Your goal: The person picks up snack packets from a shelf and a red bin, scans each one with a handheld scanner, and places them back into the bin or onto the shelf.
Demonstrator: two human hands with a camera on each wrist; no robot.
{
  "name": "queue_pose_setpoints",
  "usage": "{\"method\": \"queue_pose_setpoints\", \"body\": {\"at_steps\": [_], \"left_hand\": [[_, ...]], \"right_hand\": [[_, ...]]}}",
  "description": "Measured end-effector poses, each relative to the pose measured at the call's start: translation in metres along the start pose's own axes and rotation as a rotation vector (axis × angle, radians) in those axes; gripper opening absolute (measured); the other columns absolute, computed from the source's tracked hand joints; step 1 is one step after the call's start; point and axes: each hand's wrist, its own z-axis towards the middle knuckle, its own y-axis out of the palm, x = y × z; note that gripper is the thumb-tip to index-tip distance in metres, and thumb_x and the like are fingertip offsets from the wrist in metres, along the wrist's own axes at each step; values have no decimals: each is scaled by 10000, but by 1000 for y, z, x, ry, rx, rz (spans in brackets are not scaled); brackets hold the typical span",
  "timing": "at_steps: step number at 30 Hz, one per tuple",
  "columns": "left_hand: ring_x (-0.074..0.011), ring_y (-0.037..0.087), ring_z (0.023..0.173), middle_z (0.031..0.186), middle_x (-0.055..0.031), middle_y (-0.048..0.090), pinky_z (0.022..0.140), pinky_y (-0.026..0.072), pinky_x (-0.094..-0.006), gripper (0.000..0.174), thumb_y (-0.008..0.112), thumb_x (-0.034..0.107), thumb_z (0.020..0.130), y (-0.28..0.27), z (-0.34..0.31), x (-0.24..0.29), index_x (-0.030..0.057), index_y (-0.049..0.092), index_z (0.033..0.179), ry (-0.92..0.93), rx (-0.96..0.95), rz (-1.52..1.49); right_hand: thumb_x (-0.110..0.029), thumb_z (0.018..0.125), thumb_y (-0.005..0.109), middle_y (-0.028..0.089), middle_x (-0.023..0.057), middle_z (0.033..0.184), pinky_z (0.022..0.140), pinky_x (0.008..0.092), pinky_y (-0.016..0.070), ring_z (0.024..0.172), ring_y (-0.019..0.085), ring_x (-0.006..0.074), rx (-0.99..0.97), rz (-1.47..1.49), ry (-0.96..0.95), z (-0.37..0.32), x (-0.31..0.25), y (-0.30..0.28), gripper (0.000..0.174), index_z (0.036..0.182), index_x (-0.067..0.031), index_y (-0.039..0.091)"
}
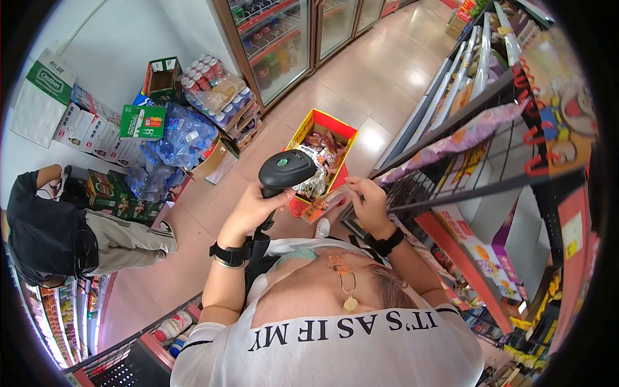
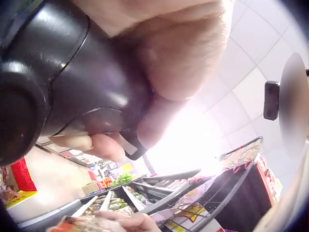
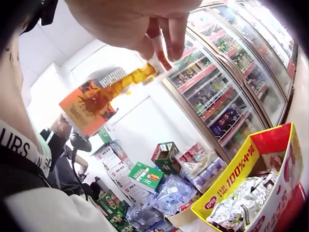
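Between black wire shop shelves (image 1: 461,184): left hand (image 1: 253,208) grips black plastic barcode scanner (image 1: 285,169); right hand (image 1: 369,203) pinches orange snack packet (image 1: 324,204). Scanning step, seemingly; next needs packet turned square to scanner.

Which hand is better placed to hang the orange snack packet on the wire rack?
Right, probably. The right hand pinches the orange snack packet and sits right beside the wire rack. The left hand grips the scanner and is farther from the rack.

Bright shop light, heavy fisheye bend.
Glare pools on the floor tiles (image 1: 374,138); left wrist view blows out white, scanner (image 2: 58,82) blurred up close.
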Motion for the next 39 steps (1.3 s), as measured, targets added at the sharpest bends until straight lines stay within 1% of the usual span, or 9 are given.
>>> {"method": "queue_pose_setpoints", "body": {"at_steps": [6,12,16,20,22,23,24,27,39], "left_hand": [[-126,610,787,905,-61,632,694,483,-248,261,682,203,823,-5,51,8,10,591,974,-30,-18,-97],[-164,617,867,1019,-123,630,741,487,-279,289,684,150,816,-3,103,53,6,555,1031,-95,-376,-357],[-82,544,827,899,17,582,746,439,-239,276,716,100,777,-2,130,73,50,580,1012,-55,-414,-192],[-99,551,742,832,0,572,668,441,-239,280,713,31,754,-16,163,76,43,548,980,-56,-486,-191],[-90,539,727,830,3,565,640,427,-233,268,722,26,742,-19,170,80,47,553,949,-65,-398,-180],[-88,539,720,817,7,559,636,426,-230,271,727,34,738,-19,174,80,45,561,952,-31,-384,-129],[-88,539,720,817,7,559,636,426,-230,271,727,34,738,-20,178,78,45,561,952,-37,-395,-126],[-85,545,726,835,3,567,642,434,-229,281,729,32,736,-21,193,63,42,568,966,68,-365,-53],[-104,590,848,970,-46,637,744,478,-239,321,656,-8,783,-47,212,53,13,583,1095,265,-426,90]], "right_hand": [[145,773,559,601,222,1077,772,338,514,896,635,295,252,252,-199,41,-17,-3,182,846,-18,520],[128,764,588,568,196,1072,689,279,496,898,585,234,486,213,-281,91,-38,9,185,854,-25,534],[119,736,617,544,172,1039,667,272,474,904,563,226,471,15,-221,101,-29,18,214,878,-30,558],[63,757,607,559,103,1029,767,289,454,881,570,208,570,-85,32,116,-32,37,215,949,-29,586],[-19,848,538,574,66,1019,792,269,446,925,556,162,679,929,579,125,-36,49,172,1012,-39,587],[-113,906,512,585,16,992,807,257,449,937,550,118,507,1201,664,121,-25,49,186,1072,-50,566],[-113,906,512,585,16,992,807,257,449,937,550,118,521,1198,668,116,-15,54,186,1072,-50,566],[-156,891,585,596,-9,973,823,271,467,894,581,104,85,1016,656,121,-3,68,256,1104,-29,523],[-67,893,540,625,101,1034,806,288,496,899,629,162,208,947,653,140,5,67,344,1217,17,460]]}}
